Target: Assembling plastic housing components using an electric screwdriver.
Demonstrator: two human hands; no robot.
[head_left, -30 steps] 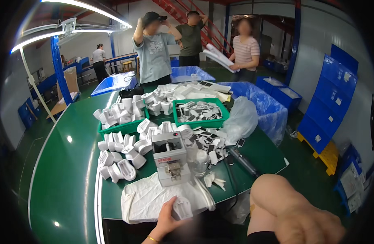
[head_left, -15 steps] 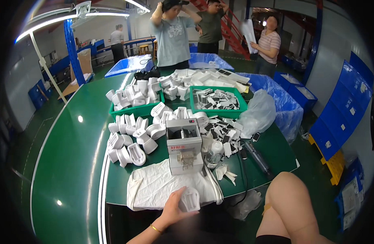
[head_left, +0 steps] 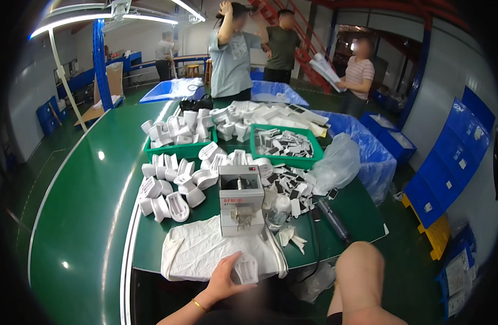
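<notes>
My left hand (head_left: 223, 279) grips a white plastic housing (head_left: 247, 268) with a rounded end and a slotted recess, above the near table edge. Thumb and fingers are at its left and lower sides. Beneath it lies a folded white cloth (head_left: 192, 246). Just beyond stands a small grey bench machine (head_left: 227, 226) with an open top cavity. On the right a bare bent limb (head_left: 360, 276), seemingly my right elbow, rises from the lower edge; my right hand is out of the picture. Similar white housings (head_left: 178, 206) lie in a group left of the machine.
Green trays (head_left: 317, 161) hold white pieces. Small black-and-white parts (head_left: 295, 189) are heaped right of the machine, near a clear bottle (head_left: 280, 208), crumpled white scraps (head_left: 292, 238) and a dark cylindrical tool (head_left: 334, 221). Plastic-lined blue bins (head_left: 381, 176) and several people stand beyond.
The whole view has shifted slightly. My left hand keeps hold of the housing. The person at the far right has lowered the papers, and the person at the far table end has shifted their arms.
</notes>
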